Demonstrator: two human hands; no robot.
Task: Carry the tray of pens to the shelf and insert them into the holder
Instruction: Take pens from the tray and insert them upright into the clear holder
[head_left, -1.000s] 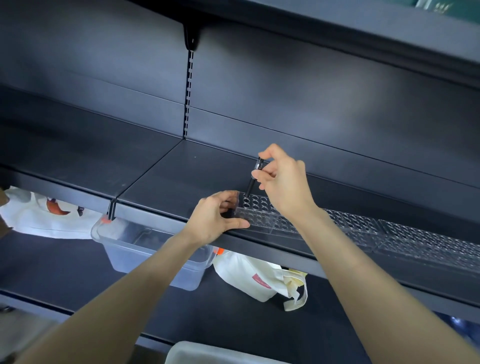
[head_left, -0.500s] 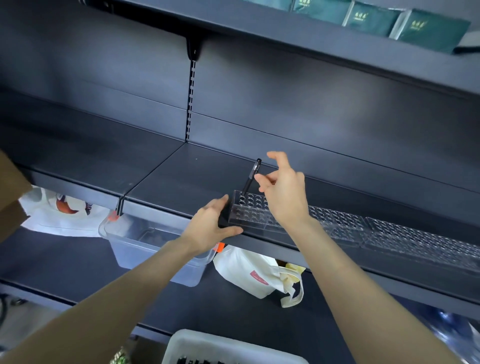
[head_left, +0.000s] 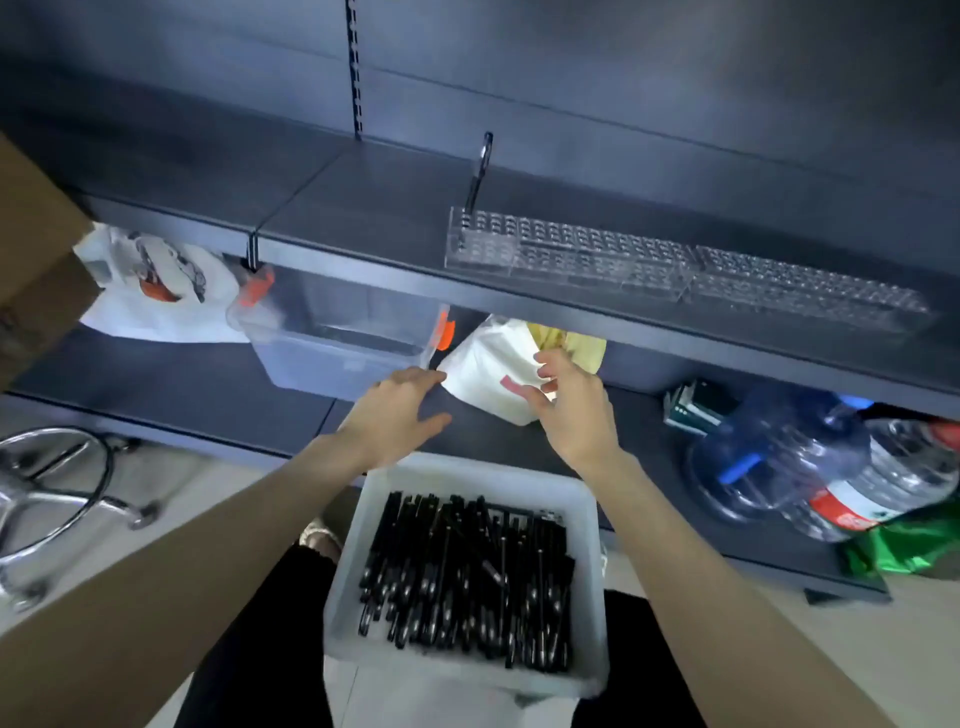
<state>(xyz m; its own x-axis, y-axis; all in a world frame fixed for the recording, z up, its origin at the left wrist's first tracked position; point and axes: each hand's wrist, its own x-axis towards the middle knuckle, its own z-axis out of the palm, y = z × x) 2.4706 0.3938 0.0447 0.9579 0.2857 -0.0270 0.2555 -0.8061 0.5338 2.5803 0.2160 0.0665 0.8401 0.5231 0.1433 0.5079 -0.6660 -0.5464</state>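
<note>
One pen (head_left: 478, 176) now stands in the left end of the holder (head_left: 571, 254) on the shelf (head_left: 363, 208). More pens (head_left: 467, 571) lie in the white tray (head_left: 467, 470), pointing away from you. Just past them, your left hand (head_left: 395, 415) and right hand (head_left: 571, 410) have come down, open and empty, each about as near.

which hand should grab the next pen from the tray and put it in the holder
Probably the right hand: empty, near the tray, directly below the mostly empty holder. The left hand, also empty, sits left of it.
</note>
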